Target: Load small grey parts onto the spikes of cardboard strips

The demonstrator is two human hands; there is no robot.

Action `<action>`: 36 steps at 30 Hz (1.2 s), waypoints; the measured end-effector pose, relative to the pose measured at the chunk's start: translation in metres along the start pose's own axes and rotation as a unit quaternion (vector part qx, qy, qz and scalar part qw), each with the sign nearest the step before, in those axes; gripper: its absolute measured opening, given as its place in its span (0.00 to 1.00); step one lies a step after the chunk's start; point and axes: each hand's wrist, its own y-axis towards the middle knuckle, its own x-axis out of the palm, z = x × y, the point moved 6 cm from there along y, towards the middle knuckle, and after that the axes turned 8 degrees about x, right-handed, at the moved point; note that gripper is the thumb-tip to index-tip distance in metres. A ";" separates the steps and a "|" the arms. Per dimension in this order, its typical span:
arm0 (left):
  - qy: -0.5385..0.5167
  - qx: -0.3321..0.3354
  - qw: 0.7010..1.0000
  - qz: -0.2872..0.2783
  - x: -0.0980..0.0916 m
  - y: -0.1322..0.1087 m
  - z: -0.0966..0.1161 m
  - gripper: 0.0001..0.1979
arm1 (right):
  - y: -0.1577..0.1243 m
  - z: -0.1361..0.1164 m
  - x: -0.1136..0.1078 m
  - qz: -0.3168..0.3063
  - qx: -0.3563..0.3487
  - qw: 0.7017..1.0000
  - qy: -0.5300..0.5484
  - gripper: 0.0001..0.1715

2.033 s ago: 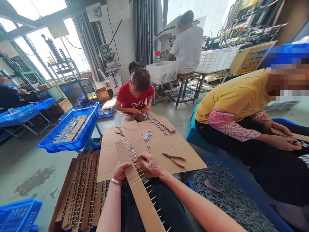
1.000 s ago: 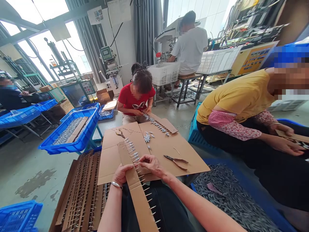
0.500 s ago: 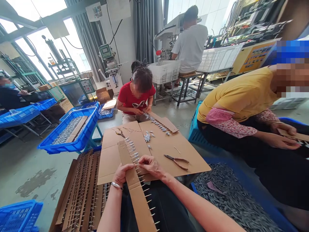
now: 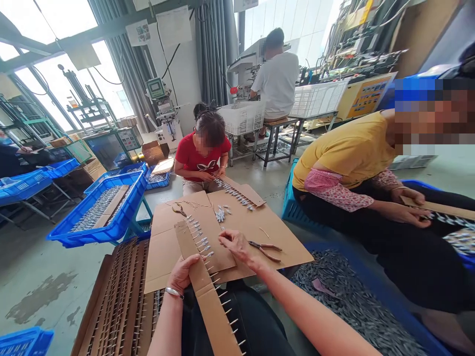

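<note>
On a factory floor, my left hand [image 4: 183, 275] is closed around the near edge of a long cardboard strip [image 4: 212, 310], thumb on top. The strip runs from my lap up onto a flat cardboard sheet [image 4: 293, 252] that serves as the worktop. A row of thin pins [image 4: 227, 307] sticks out along the strip's right edge. The upper pins carry small silver caps [image 4: 199, 237], while the lower ones near my lap are bare.

My right hand [image 4: 233, 245] hovers just right of the strip's capped end, fingers loosely curled. I cannot tell whether anything is pinched between them. A pair of pliers [image 4: 265, 248] lies just beside that hand, and a small heap of loose caps [image 4: 219, 213] sits further up the sheet.

The sheet's right edge falls away to a bin of dark parts [image 4: 349, 301]. To the left, stacked pinned strips [image 4: 122, 301] crowd its edge. A worker in red [image 4: 202, 151] sits at the far end and one in yellow [image 4: 345, 148] at the right. Bare sheet lies between the pliers and the far edge.
</note>
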 end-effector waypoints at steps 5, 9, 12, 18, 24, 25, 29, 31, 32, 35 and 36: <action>-0.019 -0.032 0.999 -0.018 0.004 -0.001 0.000 0.16 | 0.045 0.018 -0.019 0.059 0.044 0.995 -0.071 0.04; -0.028 -0.055 0.998 -0.021 0.009 -0.009 -0.005 0.17 | 0.058 0.024 -0.007 0.037 0.070 0.996 -0.051 0.07; -0.032 -0.064 0.997 -0.037 0.015 -0.021 -0.016 0.19 | 0.052 0.025 -0.004 0.041 0.082 0.996 -0.003 0.09; -0.023 -0.087 0.996 -0.026 0.020 -0.049 -0.041 0.17 | 0.015 0.029 -0.007 0.034 0.108 0.979 0.171 0.05; -0.047 -0.082 0.995 -0.015 0.024 -0.071 -0.047 0.15 | -0.058 0.029 -0.013 -0.018 0.138 0.936 0.323 0.14; -0.052 -0.082 0.995 -0.015 0.025 -0.075 -0.048 0.15 | -0.072 0.028 -0.012 -0.031 0.148 0.928 0.341 0.15; -0.055 -0.088 0.995 -0.017 0.030 -0.089 -0.052 0.15 | -0.121 0.025 0.004 -0.080 0.193 0.903 0.376 0.18; -0.052 -0.096 0.994 -0.006 0.032 -0.094 -0.055 0.15 | -0.136 0.022 0.011 -0.072 0.181 0.924 0.330 0.18; -0.049 -0.098 0.994 0.000 0.033 -0.095 -0.056 0.15 | -0.140 0.020 0.014 -0.064 0.169 0.938 0.297 0.18; -0.033 -0.083 0.996 0.008 0.035 -0.098 -0.057 0.17 | -0.146 0.017 0.024 -0.050 0.140 0.965 0.214 0.16; -0.028 -0.078 0.997 0.010 0.036 -0.098 -0.057 0.17 | -0.146 0.017 0.027 -0.048 0.133 0.970 0.196 0.16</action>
